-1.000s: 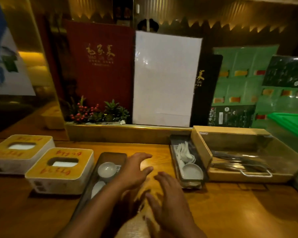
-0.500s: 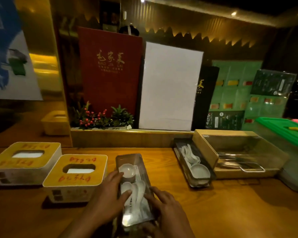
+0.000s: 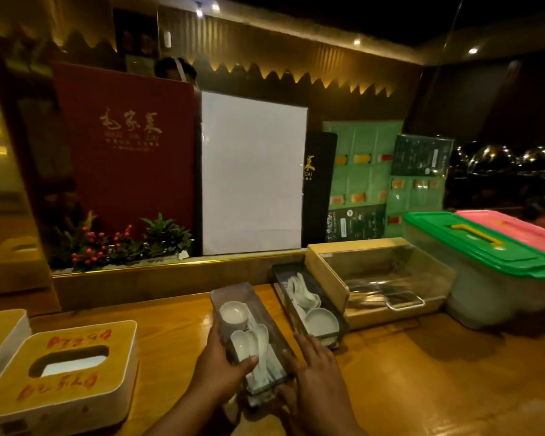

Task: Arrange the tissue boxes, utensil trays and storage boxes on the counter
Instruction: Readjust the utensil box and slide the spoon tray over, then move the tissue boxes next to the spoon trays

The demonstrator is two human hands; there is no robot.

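Note:
Both hands hold a narrow dark utensil tray (image 3: 233, 294) with white spoons and a small white dish, at the middle of the wooden counter. My left hand (image 3: 221, 369) grips its left side, thumb over the rim. My right hand (image 3: 315, 379) presses on its right near corner. A second utensil tray (image 3: 283, 272) with white spoons lies just to the right, apart from the held one. Beside that stands a wooden cutlery box (image 3: 321, 265) with a clear lid. Two yellow-topped tissue boxes (image 3: 73, 366) sit at the left. A green-lidded storage box (image 3: 482, 247) and a pink-lidded one (image 3: 516, 225) stand at the right.
Menus stand along the back ledge: a red menu (image 3: 123, 146), a white board (image 3: 252, 171) and green cards (image 3: 362, 171). A planter with red berries (image 3: 107, 247) sits on the ledge at the left. A person's head shows behind the menus.
My hands took hold of the left utensil tray and slid it right, toward the second tray. The view swung right, bringing the green and pink storage boxes into sight.

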